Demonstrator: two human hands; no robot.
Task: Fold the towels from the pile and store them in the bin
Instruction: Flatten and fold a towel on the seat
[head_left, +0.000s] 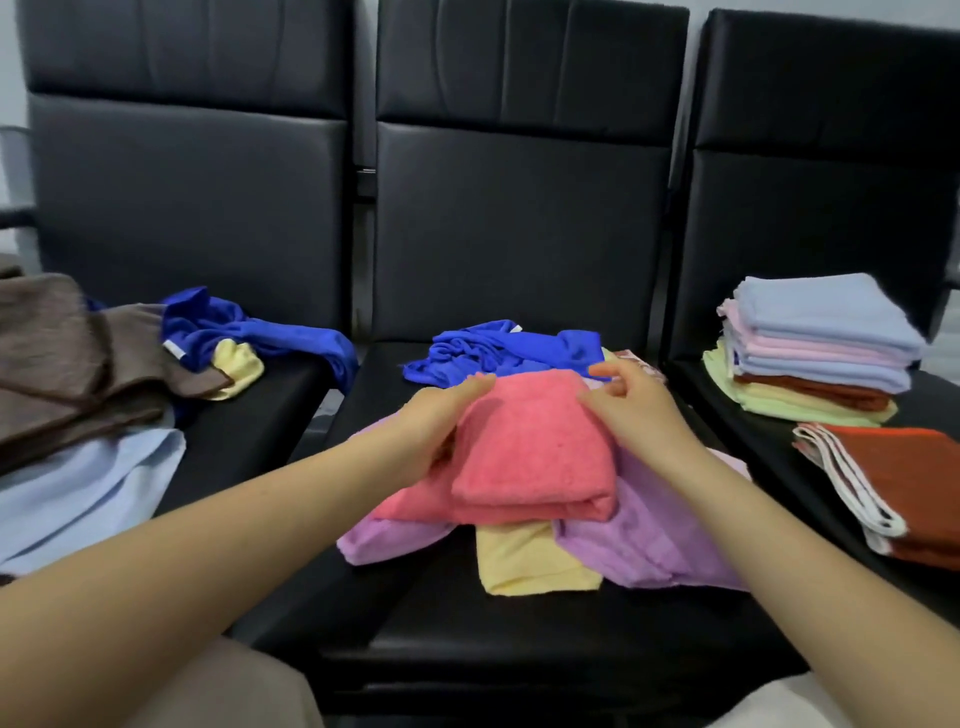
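Left hand (441, 421) curled around left edge of folded coral towel (530, 447), fingers on top, thumb hidden beneath. Right hand (636, 402) pinches towel's far right corner, fingers bent. Towel lies atop purple towel (649, 535) and yellow towel (524, 564), mid bench (467, 639); long axis runs toward person, fold edge nearest. Folded stack (815, 348) well right of coral towel.

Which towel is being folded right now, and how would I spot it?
Look at the middle black seat. On the heap there lies the coral-pink towel, held by the left hand and right hand. It alone is pink; those beneath are purple and yellow.
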